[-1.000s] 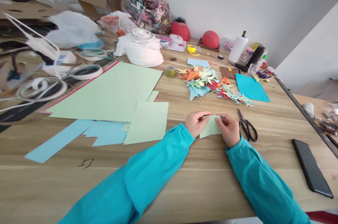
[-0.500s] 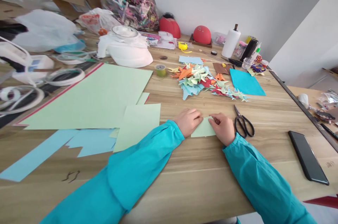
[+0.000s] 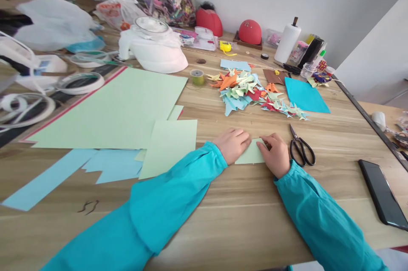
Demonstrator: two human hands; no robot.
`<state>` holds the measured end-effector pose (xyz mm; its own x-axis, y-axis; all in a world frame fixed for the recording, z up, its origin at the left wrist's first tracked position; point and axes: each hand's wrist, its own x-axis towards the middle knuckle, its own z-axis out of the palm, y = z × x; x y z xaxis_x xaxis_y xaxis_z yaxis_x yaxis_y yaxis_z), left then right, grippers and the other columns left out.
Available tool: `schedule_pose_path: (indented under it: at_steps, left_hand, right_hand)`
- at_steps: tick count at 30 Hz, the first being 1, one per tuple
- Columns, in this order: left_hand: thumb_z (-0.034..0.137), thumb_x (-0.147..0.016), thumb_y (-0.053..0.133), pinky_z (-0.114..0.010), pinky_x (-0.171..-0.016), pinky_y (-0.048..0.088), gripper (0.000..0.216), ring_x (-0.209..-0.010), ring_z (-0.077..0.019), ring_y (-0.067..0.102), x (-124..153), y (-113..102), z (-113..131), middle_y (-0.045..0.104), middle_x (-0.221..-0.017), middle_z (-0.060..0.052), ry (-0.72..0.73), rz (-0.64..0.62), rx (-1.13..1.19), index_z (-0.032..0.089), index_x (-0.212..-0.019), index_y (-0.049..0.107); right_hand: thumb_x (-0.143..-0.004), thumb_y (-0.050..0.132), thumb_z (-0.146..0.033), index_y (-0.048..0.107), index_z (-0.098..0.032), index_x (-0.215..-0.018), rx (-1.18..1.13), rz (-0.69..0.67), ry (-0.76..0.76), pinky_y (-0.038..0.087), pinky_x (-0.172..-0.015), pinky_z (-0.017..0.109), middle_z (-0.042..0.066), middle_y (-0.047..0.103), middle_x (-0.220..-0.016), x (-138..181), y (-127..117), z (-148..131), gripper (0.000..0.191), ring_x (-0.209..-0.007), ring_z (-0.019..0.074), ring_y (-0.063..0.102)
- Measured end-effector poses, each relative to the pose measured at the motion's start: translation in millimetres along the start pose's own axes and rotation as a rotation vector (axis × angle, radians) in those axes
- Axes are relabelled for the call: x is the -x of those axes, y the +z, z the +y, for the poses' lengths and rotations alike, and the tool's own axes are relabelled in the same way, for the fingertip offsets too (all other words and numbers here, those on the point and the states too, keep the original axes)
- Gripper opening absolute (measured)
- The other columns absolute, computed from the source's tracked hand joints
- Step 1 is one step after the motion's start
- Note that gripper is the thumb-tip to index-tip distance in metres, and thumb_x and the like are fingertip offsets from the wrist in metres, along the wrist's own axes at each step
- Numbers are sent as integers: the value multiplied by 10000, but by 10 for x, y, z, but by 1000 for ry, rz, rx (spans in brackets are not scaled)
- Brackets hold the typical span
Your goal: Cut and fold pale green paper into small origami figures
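A small pale green square of paper point(image 3: 250, 155) lies flat on the wooden table in front of me. My left hand point(image 3: 233, 144) is on its left edge, fingers close together and pressing it down. At the upper right edge, my right hand point(image 3: 276, 152) pinches the paper between thumb and bent forefinger. Black-handled scissors point(image 3: 301, 147) rest just right of that hand, blades pointing away. Beyond my hands is a heap of folded paper shapes point(image 3: 244, 92) in orange, green, red and blue.
Large green sheets point(image 3: 127, 109), a smaller green sheet point(image 3: 174, 143) and blue paper strips point(image 3: 47, 181) lie on the left. A black phone point(image 3: 382, 192) is at the right. Behind stand a thread spool point(image 3: 197, 77), a turquoise square point(image 3: 306, 96), a white bottle point(image 3: 287, 44) and red pincushions point(image 3: 250, 32).
The camera view has shifted slightly, so the table's things sit a little differently in the picture. Both hands stay at the small green paper with nearly the same hold.
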<state>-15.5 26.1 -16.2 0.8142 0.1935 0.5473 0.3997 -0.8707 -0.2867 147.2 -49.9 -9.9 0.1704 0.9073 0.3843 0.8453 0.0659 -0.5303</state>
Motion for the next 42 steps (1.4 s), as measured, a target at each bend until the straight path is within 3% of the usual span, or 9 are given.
schedule_pose_path:
  at_steps: [13,19,27,34,42]
  left_hand:
    - [232,-893,442,-317,-603,319,218,-692,-155,497,-15,22,24,565,-692,-14,-23,-7,-10,158,-756,595]
    - [241,-895,436,-311,-620,345,250,-696,-149,512,-36,0,54,559,-659,-11,-123,0,14,164,-703,578]
    - [240,-894,432,-319,-621,355,238,-713,-153,522,-27,11,56,572,-686,-20,-120,-30,18,168,-725,583]
    - [253,-900,414,-318,-622,357,258,-714,-158,521,-33,-2,92,555,-681,-30,-181,-25,53,169,-725,582]
    - [244,-900,413,-309,-631,367,269,-688,-156,527,-65,-56,111,540,-654,-27,-237,-57,80,160,-705,578]
  right_hand:
    - [-795,528,-193,688,-153,-910,31,5,-128,449,-618,267,52,611,-717,11,-18,5,201,-646,164,559]
    - [-829,480,-162,691,-174,-797,99,-21,-265,457,-682,260,67,650,-740,29,-26,3,214,-735,174,589]
    - [-786,546,-181,667,-173,-834,102,-67,-179,444,-617,248,47,623,-739,20,-31,4,131,-660,155,563]
    - [-848,458,-155,683,-177,-797,235,-84,-359,432,-662,252,73,597,-781,58,-62,-62,232,-730,161,528]
    - [-853,400,-90,668,-152,-846,296,-160,-454,430,-694,291,97,554,-829,91,-80,-74,275,-769,187,458]
